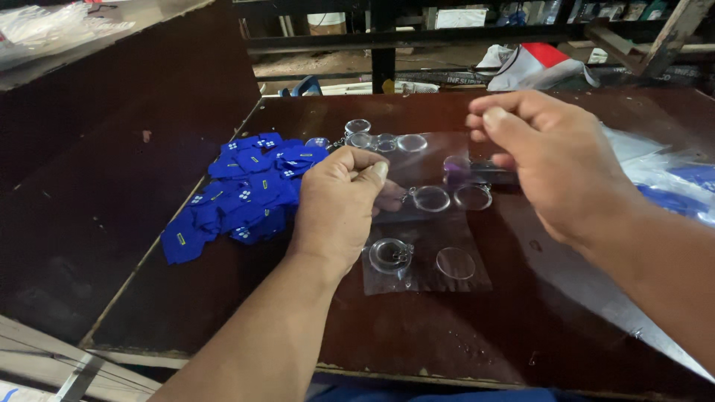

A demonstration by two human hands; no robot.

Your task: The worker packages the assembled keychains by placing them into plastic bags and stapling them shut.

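The left hand [339, 205] is curled with thumb and forefinger pressed together, pinching the edge of a clear plastic sleeve [417, 179] just beyond the fingertips; a clear round keychain shell [432, 199] with its small metal clasp sits right beside those fingers, touching or nearly touching them. The right hand [555, 160] hovers above the far side of the sleeve, its fingers bent inward and close together, apparently gripping a small purple-tinted piece [456, 167], though what exactly they pinch cannot be told. This looks like the step of handling a clear shell in or out of the sleeve, and the next move would call for a steady pinch on the thin film while the other fingers guide the disc. Below the left fingers lie another keychain shell [390, 255] and a loose clear disc [456, 263] on a second sleeve. A heap of blue fabric patches [242, 197] lies left of the left fingers on the dark tabletop [417, 335].
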